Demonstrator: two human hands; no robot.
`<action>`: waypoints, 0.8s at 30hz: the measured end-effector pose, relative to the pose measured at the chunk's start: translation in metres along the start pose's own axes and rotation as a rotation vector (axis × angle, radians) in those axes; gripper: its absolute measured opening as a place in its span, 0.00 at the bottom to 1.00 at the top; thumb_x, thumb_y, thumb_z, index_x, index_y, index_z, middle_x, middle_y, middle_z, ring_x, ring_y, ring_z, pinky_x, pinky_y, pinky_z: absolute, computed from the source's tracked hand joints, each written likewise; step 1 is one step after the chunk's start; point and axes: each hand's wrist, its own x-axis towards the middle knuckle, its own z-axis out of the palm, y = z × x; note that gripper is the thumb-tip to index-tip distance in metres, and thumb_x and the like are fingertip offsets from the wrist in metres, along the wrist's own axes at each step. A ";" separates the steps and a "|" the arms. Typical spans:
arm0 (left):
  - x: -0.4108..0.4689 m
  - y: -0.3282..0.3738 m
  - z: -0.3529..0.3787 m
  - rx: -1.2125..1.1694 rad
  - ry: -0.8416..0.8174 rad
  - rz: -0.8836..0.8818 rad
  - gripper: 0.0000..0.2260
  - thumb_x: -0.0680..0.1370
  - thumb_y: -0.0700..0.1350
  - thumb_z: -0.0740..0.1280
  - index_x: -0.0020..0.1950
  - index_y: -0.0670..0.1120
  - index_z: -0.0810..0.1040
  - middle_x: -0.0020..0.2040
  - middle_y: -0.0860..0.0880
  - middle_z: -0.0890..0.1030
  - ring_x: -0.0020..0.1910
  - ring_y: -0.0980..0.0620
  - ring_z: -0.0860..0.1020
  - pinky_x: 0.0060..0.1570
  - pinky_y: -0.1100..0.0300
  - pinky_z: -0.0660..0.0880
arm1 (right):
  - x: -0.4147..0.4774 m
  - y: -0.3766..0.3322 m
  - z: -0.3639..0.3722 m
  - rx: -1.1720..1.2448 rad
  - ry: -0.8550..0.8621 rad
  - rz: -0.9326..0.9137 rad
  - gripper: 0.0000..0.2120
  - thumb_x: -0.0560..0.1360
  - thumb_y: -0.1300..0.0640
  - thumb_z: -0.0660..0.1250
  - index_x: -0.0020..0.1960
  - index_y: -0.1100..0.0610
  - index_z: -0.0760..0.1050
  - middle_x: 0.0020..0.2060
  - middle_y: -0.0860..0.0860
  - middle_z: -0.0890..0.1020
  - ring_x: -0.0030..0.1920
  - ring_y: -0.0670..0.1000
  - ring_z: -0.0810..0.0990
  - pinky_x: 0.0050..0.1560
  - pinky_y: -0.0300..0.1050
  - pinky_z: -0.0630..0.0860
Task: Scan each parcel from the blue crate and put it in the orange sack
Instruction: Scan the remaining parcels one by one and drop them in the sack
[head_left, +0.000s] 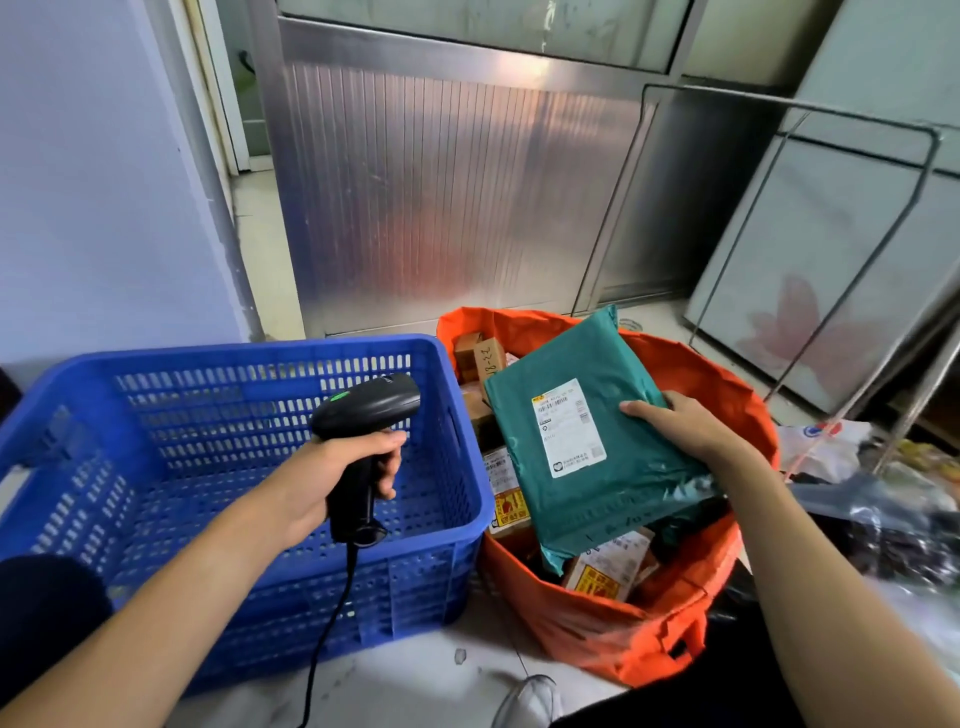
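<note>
Both hands are busy: left hand wrapped round the scanner; right hand pinching the green parcel above the orange sack. I'd lower it flat; let go low.

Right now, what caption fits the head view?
Left hand holds barcode scanner; right hand holds green mailer over orange sack.

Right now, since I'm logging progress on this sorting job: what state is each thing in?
blue crate: nothing visible inside
orange sack: open, boxed parcels inside
green parcel: label up, over the sack, held by right hand
scanner: gripped in left hand, green light on
</note>
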 end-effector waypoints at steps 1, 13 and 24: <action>0.001 0.000 0.003 0.000 0.005 0.000 0.06 0.70 0.44 0.81 0.39 0.45 0.86 0.38 0.42 0.77 0.32 0.47 0.75 0.37 0.54 0.79 | -0.001 0.001 0.000 -0.004 -0.005 -0.010 0.31 0.69 0.34 0.73 0.63 0.52 0.75 0.54 0.51 0.83 0.50 0.53 0.84 0.58 0.55 0.80; 0.017 -0.007 0.026 0.095 -0.014 -0.011 0.14 0.72 0.44 0.79 0.48 0.38 0.80 0.38 0.42 0.77 0.34 0.46 0.75 0.40 0.52 0.78 | -0.023 -0.004 0.024 -0.394 0.311 -0.270 0.33 0.77 0.45 0.68 0.78 0.54 0.63 0.70 0.55 0.72 0.69 0.59 0.71 0.67 0.56 0.69; 0.019 -0.009 0.019 0.120 0.016 -0.004 0.07 0.79 0.42 0.72 0.48 0.38 0.79 0.37 0.44 0.78 0.34 0.47 0.76 0.44 0.51 0.77 | -0.004 0.018 0.102 -0.774 0.009 -0.353 0.31 0.85 0.40 0.43 0.84 0.50 0.44 0.83 0.46 0.44 0.82 0.48 0.40 0.81 0.55 0.39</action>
